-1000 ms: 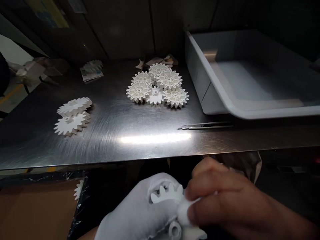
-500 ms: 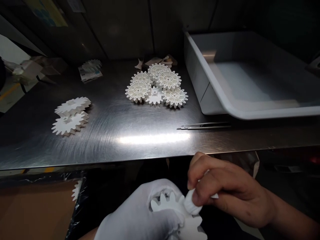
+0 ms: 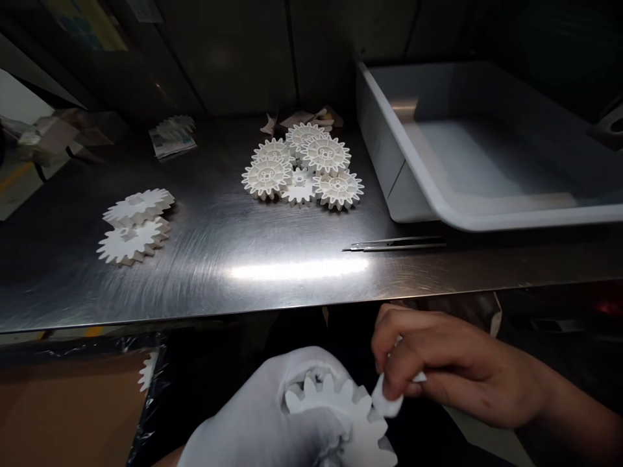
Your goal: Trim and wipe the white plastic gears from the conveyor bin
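Worktop (image 3: 209,253) of brushed metal, glossy and finely scratched; held gear (image 3: 365,428) of smooth, matt plastic; stacked gears (image 3: 326,159) of ribbed plastic; glove (image 3: 253,415) of matt cloth; tray (image 3: 378,133) of smooth plastic, glossy; slim tool (image 3: 365,247) of shiny metal; liner (image 3: 145,415) of creased, glossy plastic film.

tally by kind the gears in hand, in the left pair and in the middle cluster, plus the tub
Held gear: 1
Ribbed-side-up gears: 5
Smooth-side-up gears: 3 (left pair, plus one in the cluster)
Tub: 1
Total: 10, not counting any gears hidden underneath
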Action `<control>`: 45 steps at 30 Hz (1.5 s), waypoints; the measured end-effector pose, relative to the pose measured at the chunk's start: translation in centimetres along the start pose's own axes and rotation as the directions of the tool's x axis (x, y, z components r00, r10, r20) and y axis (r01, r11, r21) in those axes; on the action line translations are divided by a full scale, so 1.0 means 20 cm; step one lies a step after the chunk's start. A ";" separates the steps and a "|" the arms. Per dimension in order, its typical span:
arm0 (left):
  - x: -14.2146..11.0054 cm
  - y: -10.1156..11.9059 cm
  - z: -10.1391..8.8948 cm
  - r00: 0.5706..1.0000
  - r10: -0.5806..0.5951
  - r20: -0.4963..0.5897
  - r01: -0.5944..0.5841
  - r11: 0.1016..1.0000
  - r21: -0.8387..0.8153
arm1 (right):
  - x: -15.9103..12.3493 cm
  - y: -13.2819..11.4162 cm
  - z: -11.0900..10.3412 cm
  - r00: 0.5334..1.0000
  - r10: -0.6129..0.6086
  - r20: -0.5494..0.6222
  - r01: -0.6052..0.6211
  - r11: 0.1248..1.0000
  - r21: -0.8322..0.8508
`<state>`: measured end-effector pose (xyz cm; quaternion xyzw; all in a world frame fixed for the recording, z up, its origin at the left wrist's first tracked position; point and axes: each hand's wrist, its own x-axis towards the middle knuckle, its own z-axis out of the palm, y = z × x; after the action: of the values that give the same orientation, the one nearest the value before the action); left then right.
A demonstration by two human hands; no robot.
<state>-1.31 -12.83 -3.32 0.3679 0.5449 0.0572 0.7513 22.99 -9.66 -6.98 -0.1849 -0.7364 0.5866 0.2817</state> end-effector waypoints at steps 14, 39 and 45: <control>0.04 0.07 0.01 0.966 0.077 0.247 -0.059 0.995 -0.077 | 0.09 -0.07 0.07 0.932 -0.354 0.079 0.360 0.880 -0.310; 0.05 0.00 -0.04 0.973 0.094 0.211 -0.083 0.995 -0.061 | -0.01 -0.08 0.02 0.991 -0.031 -0.133 0.016 0.993 -0.115; 0.03 0.01 -0.02 0.964 0.050 0.260 -0.061 0.997 0.036 | 0.06 -0.06 -0.05 0.980 0.094 0.176 -0.057 0.977 -0.207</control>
<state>-1.26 -12.21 -3.66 0.4037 0.4328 0.0179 0.8059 22.79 -8.47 -5.46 -0.1852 -0.8073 0.5341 0.1695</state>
